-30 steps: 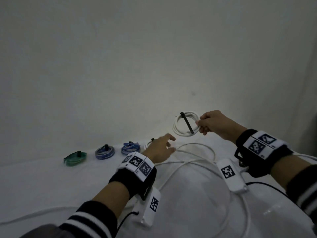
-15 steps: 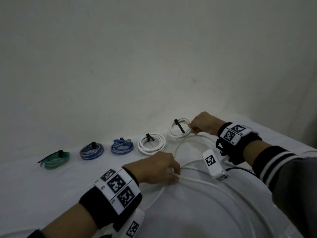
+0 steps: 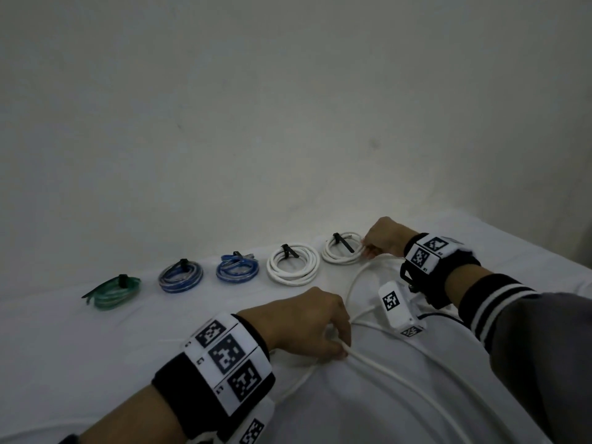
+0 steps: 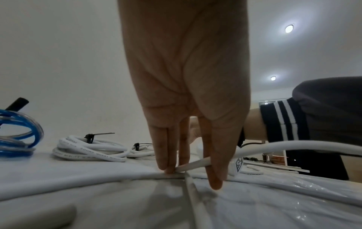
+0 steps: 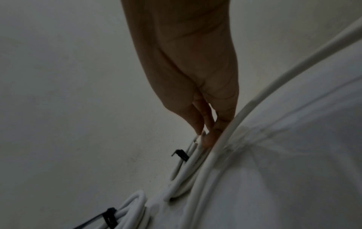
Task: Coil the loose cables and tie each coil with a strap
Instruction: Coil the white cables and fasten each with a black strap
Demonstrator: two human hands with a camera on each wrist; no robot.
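Five strapped coils lie in a row along the table's far edge. The small white coil [image 3: 341, 251] [image 5: 188, 170] sits at the right end, flat on the cloth, a black strap [image 3: 344, 242] [image 5: 181, 155] round it. My right hand [image 3: 366, 251] [image 5: 203, 137] pinches its right rim with thumb and fingertips. A loose white cable [image 3: 394, 376] [image 4: 293, 144] [image 5: 225, 148] loops over the near table. My left hand [image 3: 339, 347] [image 4: 192, 170] pinches this cable between thumb and fingers, just above the cloth.
Left of the small coil lie a larger white coil [image 3: 293, 262] [image 4: 90, 148], a blue coil [image 3: 237, 270], a blue-grey coil [image 3: 181, 277] and a green coil [image 3: 112, 291]. A wall rises right behind the row. A white cloth [image 3: 80, 347] covers the table.
My right hand has brought the small white coil down from the air onto the table at the row's right end. My left hand drew back and took hold of the loose white cable.
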